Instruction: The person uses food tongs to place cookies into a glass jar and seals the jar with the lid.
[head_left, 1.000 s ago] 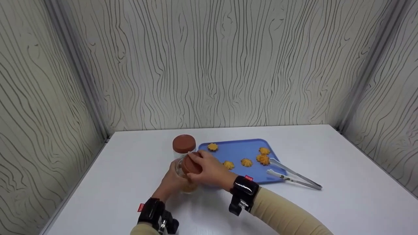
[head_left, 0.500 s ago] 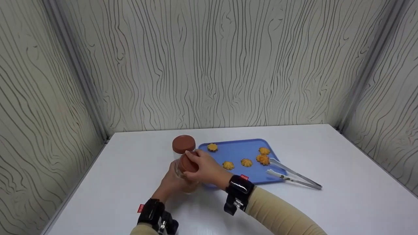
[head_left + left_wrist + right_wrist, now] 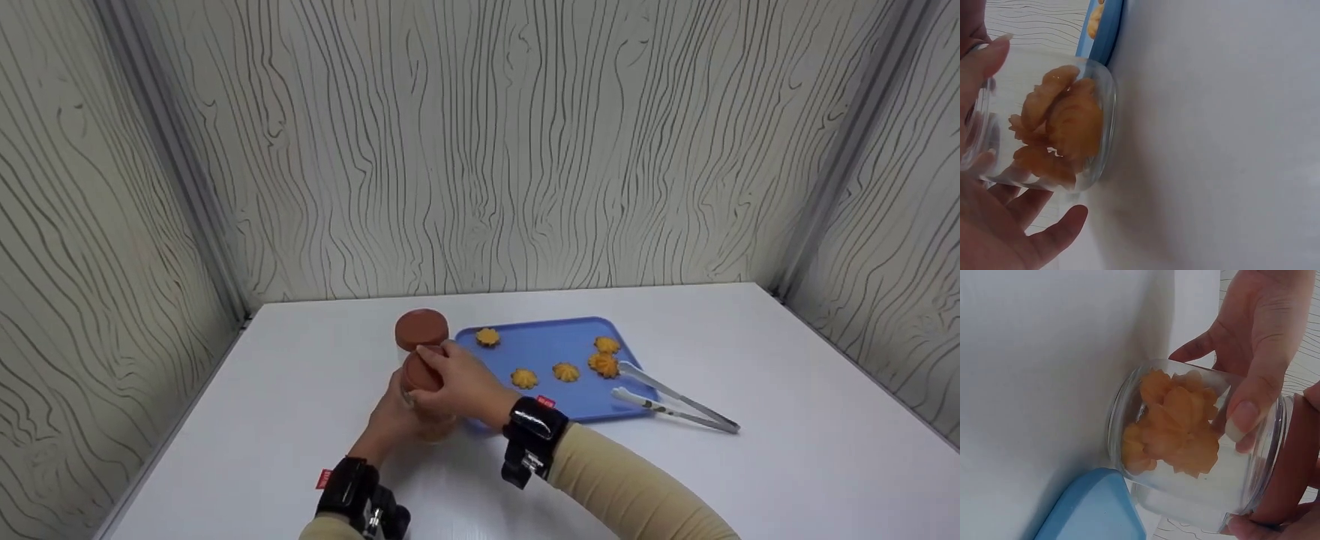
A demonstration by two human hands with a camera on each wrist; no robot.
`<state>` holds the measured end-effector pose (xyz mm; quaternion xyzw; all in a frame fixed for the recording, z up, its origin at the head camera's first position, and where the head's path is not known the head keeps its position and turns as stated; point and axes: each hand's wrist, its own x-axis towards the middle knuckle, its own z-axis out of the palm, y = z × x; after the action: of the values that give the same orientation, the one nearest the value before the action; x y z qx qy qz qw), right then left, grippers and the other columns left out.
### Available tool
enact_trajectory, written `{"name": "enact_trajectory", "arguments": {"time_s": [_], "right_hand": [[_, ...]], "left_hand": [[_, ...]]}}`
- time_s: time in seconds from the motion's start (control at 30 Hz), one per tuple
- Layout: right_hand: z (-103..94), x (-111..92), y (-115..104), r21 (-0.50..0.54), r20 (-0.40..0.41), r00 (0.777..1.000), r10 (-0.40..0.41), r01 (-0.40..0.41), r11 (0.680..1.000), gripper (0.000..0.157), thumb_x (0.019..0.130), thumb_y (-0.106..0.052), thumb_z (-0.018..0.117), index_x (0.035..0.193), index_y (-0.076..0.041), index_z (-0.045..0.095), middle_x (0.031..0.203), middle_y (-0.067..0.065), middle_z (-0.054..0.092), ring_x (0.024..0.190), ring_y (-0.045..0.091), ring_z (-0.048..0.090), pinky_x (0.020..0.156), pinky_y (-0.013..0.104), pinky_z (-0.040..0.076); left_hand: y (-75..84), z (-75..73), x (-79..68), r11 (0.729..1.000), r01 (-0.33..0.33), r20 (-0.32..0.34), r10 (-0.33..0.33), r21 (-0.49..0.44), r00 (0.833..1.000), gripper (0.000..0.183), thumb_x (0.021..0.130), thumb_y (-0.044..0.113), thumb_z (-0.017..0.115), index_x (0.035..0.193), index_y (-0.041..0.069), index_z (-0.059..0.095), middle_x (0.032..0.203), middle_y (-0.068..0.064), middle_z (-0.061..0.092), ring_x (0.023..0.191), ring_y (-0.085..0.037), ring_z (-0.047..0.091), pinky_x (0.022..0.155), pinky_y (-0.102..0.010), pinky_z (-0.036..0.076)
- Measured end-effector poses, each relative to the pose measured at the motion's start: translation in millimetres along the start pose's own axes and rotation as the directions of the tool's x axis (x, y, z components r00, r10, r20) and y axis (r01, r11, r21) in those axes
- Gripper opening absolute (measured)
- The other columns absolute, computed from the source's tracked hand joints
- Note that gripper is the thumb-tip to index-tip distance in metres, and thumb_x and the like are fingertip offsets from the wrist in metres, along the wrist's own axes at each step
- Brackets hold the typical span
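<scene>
My left hand (image 3: 396, 412) grips a clear glass jar (image 3: 1235, 481) round its side. Inside the jar lie several orange-yellow, flower-shaped cookies (image 3: 1179, 427), heaped at the bottom. On the jar's mouth sits a reddish-brown lid (image 3: 421, 373). The right hand (image 3: 466, 384) holds this lid by its edge, thumb and fingers on opposite sides. In the left wrist view, the left hand's fingers (image 3: 1053, 239) spread under the jar wall, whose base is close to the white table. My hands hide much of the jar in the head view.
Behind stands a second jar with a reddish-brown lid (image 3: 421, 330). To the right, a blue tray (image 3: 540, 345) carries several cookies (image 3: 566, 372). Metal tongs (image 3: 694, 414) with white tips lie across the tray's right edge onto the table (image 3: 750, 360). Patterned panels surround it.
The right hand has shifted left with the lid, which now sits flatter over the jar's mouth instead of tilted beside it. The left hand has hardly moved.
</scene>
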<state>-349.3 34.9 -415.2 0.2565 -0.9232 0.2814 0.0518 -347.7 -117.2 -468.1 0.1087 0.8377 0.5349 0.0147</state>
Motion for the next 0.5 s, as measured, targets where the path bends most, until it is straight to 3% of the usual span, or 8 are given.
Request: {"name": "enact_trajectory", "arguments": {"time_s": [0.2, 0.33, 0.5], "right_hand": [[15.9, 1, -1, -0.127, -0.078, 0.997, 0.025, -0.035, 0.991, 0.068, 0.087, -0.049, 0.065, 0.141, -0.009, 0.050, 0.121, 0.016, 0.047, 0.102, 0.025, 0.050, 0.081, 0.037, 0.049], [21.6, 1, -4, -0.220, -0.100, 0.994, 0.037, -0.059, 0.974, 0.071, 0.090, -0.054, 0.058, 0.142, -0.007, 0.047, 0.128, 0.021, 0.046, 0.111, 0.032, 0.048, 0.088, 0.045, 0.047], [16.2, 1, -4, -0.104, -0.003, 0.997, 0.075, -0.075, 0.992, 0.073, 0.094, -0.051, 0.052, 0.148, -0.003, 0.038, 0.155, 0.021, 0.025, 0.137, 0.039, 0.029, 0.105, 0.056, 0.035]], "left_hand": [[0.2, 2.5, -0.9, 0.996, -0.072, 0.007, 0.072, 0.045, 0.997, 0.106, 0.070, 0.021, 0.086, 0.146, -0.007, 0.019, 0.136, -0.026, 0.044, 0.120, -0.037, 0.048, 0.099, -0.051, 0.043], [1.2, 1.2, -3.0, 0.993, -0.083, 0.003, 0.083, 0.082, 0.997, 0.105, 0.070, 0.018, 0.086, 0.145, -0.010, 0.019, 0.137, -0.030, 0.042, 0.120, -0.041, 0.048, 0.100, -0.053, 0.042], [0.8, -0.3, -4.2, 0.995, -0.085, -0.004, 0.085, 0.050, 0.996, 0.103, 0.073, 0.015, 0.084, 0.146, -0.010, 0.017, 0.141, -0.033, 0.037, 0.126, -0.044, 0.043, 0.103, -0.055, 0.038]]}}
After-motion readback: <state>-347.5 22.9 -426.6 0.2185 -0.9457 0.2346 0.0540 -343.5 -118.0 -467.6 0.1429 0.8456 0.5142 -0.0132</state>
